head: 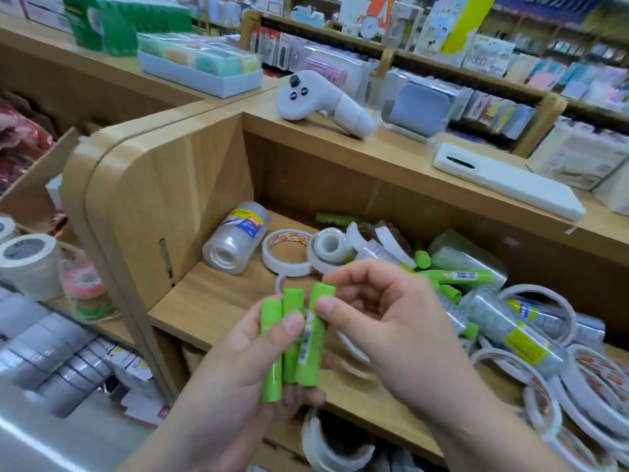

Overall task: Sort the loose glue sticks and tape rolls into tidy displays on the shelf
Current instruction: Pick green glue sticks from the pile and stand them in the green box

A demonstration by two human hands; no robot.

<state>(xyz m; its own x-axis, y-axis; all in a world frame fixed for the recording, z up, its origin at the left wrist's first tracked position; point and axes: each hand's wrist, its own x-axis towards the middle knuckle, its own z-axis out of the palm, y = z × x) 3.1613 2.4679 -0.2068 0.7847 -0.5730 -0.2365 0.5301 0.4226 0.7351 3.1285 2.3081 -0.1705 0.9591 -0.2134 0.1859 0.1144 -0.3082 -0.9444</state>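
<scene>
Three green glue sticks (289, 349) stand bunched upright in the left hand (235, 366) — fingers curled behind them, thumb pressed across the front. The right hand (391, 328) pinches the top end of the rightmost stick btw thumb & forefinger; its other fingers are loosely curled. Both hands are just in front of the wooden shelf (204, 301), over its front edge.

On the shelf, back left: a pack of clear tape (235, 241), shrink-wrapped, lying on its side. A white tape roll (286, 253) lies flat just beside it, w/ a small clear roll (332, 247) next along. Centre-right — loose glue sticks (459, 275) mixed in w/ wrapped tape packs (517, 332), jumbled & pointing all ways. Far right: white tape rings (585, 379) in an overlapping heap.

On top of the unit sit a white controller (316, 100) & a long flat white case (503, 180), well apart. The bay to the left holds wide white tape rolls (27, 264). Background racks are too blurred to read.
</scene>
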